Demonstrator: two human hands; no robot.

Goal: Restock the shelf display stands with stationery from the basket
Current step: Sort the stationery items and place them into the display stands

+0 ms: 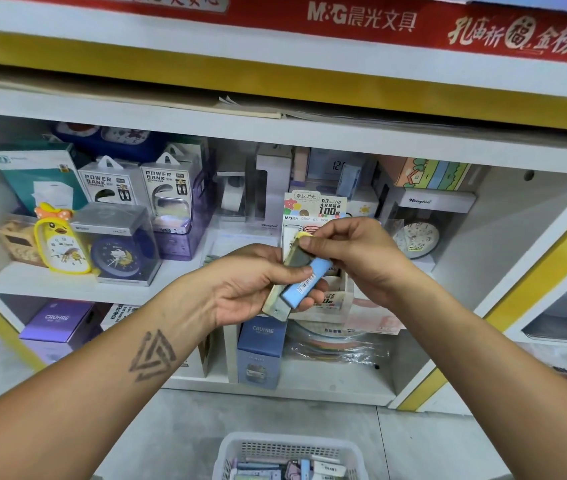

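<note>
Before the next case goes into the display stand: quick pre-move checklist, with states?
1. Left hand holds the stack of lead cases: ok.
2. Right hand pinches the stack's top end: ok.
3. One case separated from the stack: cannot tell.
4. Display stand in front of the hands: ok.
5. Free slot in the stand: cannot tell, hands cover it.
6. Basket below holds more stock: ok.
</note>
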